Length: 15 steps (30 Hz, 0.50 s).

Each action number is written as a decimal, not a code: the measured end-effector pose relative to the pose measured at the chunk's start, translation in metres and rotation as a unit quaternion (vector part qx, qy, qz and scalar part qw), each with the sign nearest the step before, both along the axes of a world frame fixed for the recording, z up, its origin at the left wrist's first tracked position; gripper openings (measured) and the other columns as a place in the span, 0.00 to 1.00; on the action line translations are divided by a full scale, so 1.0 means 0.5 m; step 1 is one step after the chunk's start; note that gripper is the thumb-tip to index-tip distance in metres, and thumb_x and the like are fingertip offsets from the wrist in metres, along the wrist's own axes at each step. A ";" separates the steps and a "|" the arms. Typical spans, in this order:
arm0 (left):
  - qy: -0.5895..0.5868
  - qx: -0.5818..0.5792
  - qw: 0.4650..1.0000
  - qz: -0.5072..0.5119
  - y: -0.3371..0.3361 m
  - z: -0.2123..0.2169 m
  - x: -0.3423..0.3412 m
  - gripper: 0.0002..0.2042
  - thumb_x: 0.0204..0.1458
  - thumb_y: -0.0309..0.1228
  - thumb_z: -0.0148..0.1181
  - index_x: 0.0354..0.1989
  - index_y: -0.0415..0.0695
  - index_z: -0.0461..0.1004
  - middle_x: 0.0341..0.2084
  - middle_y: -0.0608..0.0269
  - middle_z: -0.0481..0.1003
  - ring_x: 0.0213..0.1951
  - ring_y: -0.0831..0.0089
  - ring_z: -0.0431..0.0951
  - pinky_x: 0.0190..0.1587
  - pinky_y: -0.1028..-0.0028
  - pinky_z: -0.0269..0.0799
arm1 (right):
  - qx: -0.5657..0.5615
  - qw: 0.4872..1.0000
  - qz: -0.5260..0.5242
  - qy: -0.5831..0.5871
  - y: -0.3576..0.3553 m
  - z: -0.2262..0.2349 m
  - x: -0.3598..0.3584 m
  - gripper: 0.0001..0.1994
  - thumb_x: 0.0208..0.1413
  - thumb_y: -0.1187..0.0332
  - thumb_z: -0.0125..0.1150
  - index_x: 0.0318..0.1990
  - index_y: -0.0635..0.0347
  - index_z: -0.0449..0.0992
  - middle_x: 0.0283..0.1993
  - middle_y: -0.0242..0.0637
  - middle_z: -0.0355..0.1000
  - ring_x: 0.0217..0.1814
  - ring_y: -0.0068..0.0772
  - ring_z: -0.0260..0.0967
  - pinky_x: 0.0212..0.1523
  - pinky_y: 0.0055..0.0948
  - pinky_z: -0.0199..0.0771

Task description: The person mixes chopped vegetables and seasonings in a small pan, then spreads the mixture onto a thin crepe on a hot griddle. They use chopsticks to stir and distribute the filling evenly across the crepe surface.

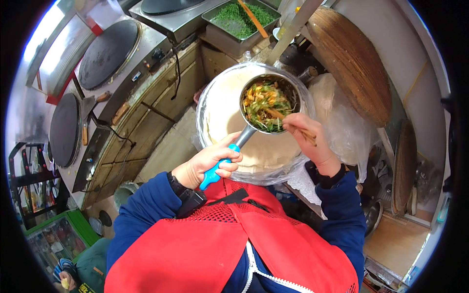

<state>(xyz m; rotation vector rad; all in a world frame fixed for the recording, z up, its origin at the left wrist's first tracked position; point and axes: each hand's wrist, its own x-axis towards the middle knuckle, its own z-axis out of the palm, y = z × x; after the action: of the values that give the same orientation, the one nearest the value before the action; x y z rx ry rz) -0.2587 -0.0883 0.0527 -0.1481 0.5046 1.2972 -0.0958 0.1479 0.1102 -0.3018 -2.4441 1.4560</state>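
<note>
- One wide round container (201, 115) is standing lined with clear plastic and holding pale contents;
- a metal tray (239, 47) is sitting beyond it, carrying chopped greens (234, 19) and a wooden spatula (253, 19);
- a metal saucepan (289, 87) is facing mouth-up above the container; whether its base is touching the contents, one cannot tell;
- the left hand (211, 160) is closing firmly around the saucepan's blue grip (210, 177); the right hand (317, 129) is pinching a slim wooden utensil (276, 114), perhaps chopsticks;
- a shredded vegetable mix (264, 97) is lying inside the saucepan, with the utensil's end reaching into it; stirring is apparently the step in hand; the next move is probably calling for a steady grip and strokes staying inside the rim
</note>
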 end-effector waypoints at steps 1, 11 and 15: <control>0.022 -0.008 1.000 -0.008 -0.006 0.001 -0.002 0.36 0.55 0.19 0.48 0.69 0.62 0.43 0.28 0.64 0.62 0.16 0.84 0.56 0.14 0.86 0.52 | 0.124 0.992 0.012 0.009 0.005 0.006 0.004 0.07 0.51 0.79 0.58 0.38 0.64 0.73 0.35 0.46 0.71 0.39 0.46 0.71 0.40 0.32 0.72; 0.020 0.021 1.000 0.001 -0.012 -0.001 -0.008 0.35 0.54 0.20 0.48 0.68 0.59 0.43 0.25 0.65 0.62 0.18 0.84 0.58 0.15 0.84 0.53 | 0.151 0.980 0.127 -0.020 0.008 0.000 -0.003 0.07 0.50 0.80 0.58 0.37 0.65 0.74 0.36 0.47 0.72 0.38 0.43 0.71 0.40 0.32 0.71; 0.028 -0.012 1.000 0.004 -0.021 -0.010 -0.016 0.36 0.55 0.20 0.48 0.69 0.62 0.42 0.27 0.64 0.61 0.18 0.84 0.57 0.15 0.85 0.53 | -0.027 0.999 -0.032 -0.013 0.007 0.001 -0.029 0.05 0.50 0.76 0.62 0.35 0.62 0.75 0.34 0.41 0.72 0.36 0.43 0.71 0.37 0.30 0.72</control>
<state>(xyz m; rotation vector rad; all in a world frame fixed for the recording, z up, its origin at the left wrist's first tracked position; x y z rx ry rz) -0.2666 -0.0988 0.0476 -0.1347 0.5678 1.3066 -0.1102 0.1516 0.1107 -0.4086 -2.3942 1.5024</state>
